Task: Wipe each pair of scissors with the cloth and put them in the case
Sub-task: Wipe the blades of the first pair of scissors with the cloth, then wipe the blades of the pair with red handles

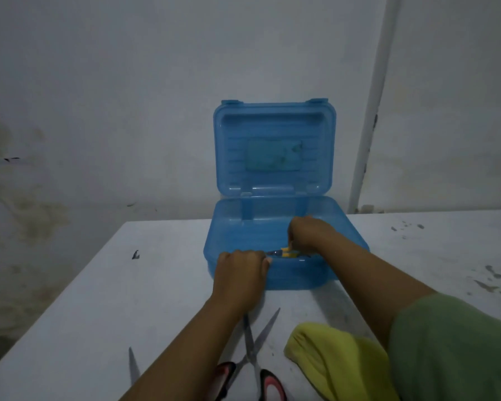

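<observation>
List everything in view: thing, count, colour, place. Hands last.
case: one, translucent blue, lid open and upright, on the table's far middle by the wall.
yellow-handled tool: one, partly hidden, likely scissors, inside the case at its front.
scissors: one pair, red and black handles, blades open, on the table near the front edge.
blade: one, grey, at front left; the rest hidden by the arm.
cloth: one, yellow, front right on the table.
table: one, white, scuffed.
pipe: one, white, on the wall at right.
left hand: grips the case's front rim.
right hand: inside the case, holding the yellow-handled tool.
</observation>
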